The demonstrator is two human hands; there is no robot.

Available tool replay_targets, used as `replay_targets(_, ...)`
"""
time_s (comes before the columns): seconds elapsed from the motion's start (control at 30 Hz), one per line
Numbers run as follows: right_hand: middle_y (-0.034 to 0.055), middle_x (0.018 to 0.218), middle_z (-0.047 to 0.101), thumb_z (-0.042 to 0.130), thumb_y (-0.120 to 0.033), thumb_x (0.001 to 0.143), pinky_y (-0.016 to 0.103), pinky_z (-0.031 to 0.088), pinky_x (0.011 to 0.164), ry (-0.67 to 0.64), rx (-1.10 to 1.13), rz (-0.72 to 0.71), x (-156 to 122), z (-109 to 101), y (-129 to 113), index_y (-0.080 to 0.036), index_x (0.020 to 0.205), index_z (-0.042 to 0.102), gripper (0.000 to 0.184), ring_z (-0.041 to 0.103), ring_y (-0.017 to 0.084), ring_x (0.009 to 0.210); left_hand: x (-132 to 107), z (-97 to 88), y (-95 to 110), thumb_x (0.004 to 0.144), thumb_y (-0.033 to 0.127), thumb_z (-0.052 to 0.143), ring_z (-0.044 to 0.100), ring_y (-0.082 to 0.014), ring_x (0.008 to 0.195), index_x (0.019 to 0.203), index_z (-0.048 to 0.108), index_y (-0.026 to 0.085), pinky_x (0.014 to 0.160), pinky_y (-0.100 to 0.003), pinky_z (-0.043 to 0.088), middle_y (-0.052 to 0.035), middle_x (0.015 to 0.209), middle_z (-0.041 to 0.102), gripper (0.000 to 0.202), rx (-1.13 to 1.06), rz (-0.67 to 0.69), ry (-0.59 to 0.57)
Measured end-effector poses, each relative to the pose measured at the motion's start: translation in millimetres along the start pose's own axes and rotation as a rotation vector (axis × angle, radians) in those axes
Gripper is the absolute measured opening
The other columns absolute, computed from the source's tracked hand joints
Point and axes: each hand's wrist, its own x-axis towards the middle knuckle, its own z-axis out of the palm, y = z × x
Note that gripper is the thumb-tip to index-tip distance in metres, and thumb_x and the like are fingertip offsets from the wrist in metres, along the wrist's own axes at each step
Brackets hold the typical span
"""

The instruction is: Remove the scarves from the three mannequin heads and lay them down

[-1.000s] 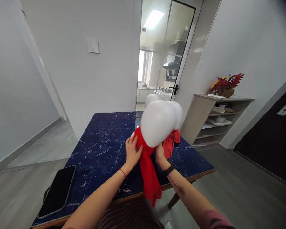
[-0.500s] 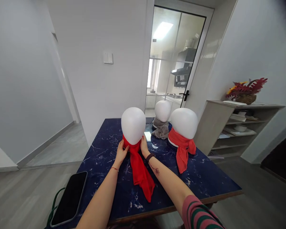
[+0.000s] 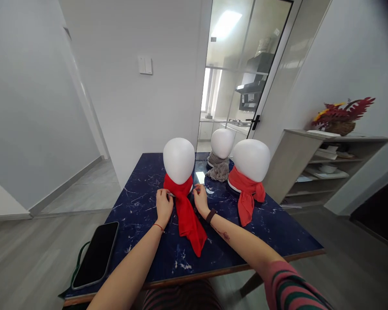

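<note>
A white mannequin head (image 3: 179, 160) stands on the dark blue marble table (image 3: 142, 202), with a red scarf (image 3: 186, 213) tied around its neck and trailing toward me. My left hand (image 3: 164, 205) grips the left side of the head's base. My right hand (image 3: 201, 200) holds the base's right side, fingers touching the scarf. A second white head (image 3: 251, 160) with a red scarf (image 3: 246, 196) stands to the right. A third head (image 3: 222, 143) with a grey scarf (image 3: 217, 169) stands behind them.
A black phone (image 3: 96, 254) lies at the table's near left corner beside a green cord. A wooden shelf unit (image 3: 313, 168) with a flower basket (image 3: 341, 116) stands right of the table. A glass door behind leads to a kitchen.
The mannequin head with the red scarf was lowered from in front of my face onto the table. Both hands slid down to its base. The view pulled back slightly.
</note>
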Motion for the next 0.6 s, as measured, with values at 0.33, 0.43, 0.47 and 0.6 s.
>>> replay_targets(0.33, 0.0054, 0.104, 0.059, 0.043, -0.013, 0.088, 0.024, 0.045, 0.078, -0.427, -0.464, -0.289, -17, -10, -24, -0.025, 0.116, 0.055, 0.032, 0.059, 0.014, 0.086, -4, 5.5, 10, 0.087, 0.032, 0.047, 0.058, -0.0215, 0.094, 0.092, 0.065, 0.02, 0.088, -0.037, 0.047, -0.0074, 0.102, 0.056, 0.022, 0.034, 0.163, -0.183)
replay_targets(0.43, 0.0051, 0.098, 0.059, 0.047, -0.013, 0.086, 0.024, 0.046, 0.075, -0.443, -0.466, -0.292, -16, -8, -24, -0.021, 0.107, 0.057, 0.024, 0.058, 0.014, 0.081, -2, 10.2, 14, 0.082, 0.036, 0.054, 0.058, -0.0228, 0.088, 0.08, 0.063, 0.018, 0.082, -0.038, 0.049, -0.0073, 0.092, 0.056, 0.02, 0.062, 0.107, -0.158)
replay_targets(0.47, 0.0049, 0.095, 0.059, 0.048, -0.012, 0.086, 0.025, 0.046, 0.074, -0.443, -0.46, -0.293, -15, -7, -23, -0.02, 0.104, 0.057, 0.022, 0.058, 0.014, 0.08, -2, 12.2, 17, 0.081, 0.036, 0.056, 0.058, -0.0231, 0.086, 0.079, 0.062, 0.018, 0.081, -0.038, 0.049, -0.0072, 0.089, 0.055, 0.018, 0.071, 0.081, -0.15)
replay_targets(0.6, 0.0038, 0.089, 0.059, 0.049, -0.012, 0.085, 0.026, 0.045, 0.073, -0.421, -0.451, -0.274, -13, -6, -23, -0.02, 0.095, 0.058, 0.016, 0.057, 0.015, 0.078, -3, 18.3, 25, 0.077, 0.023, 0.057, 0.057, -0.0239, 0.089, 0.083, 0.06, 0.019, 0.084, -0.039, 0.048, -0.0078, 0.092, 0.053, 0.008, 0.079, 0.032, -0.165)
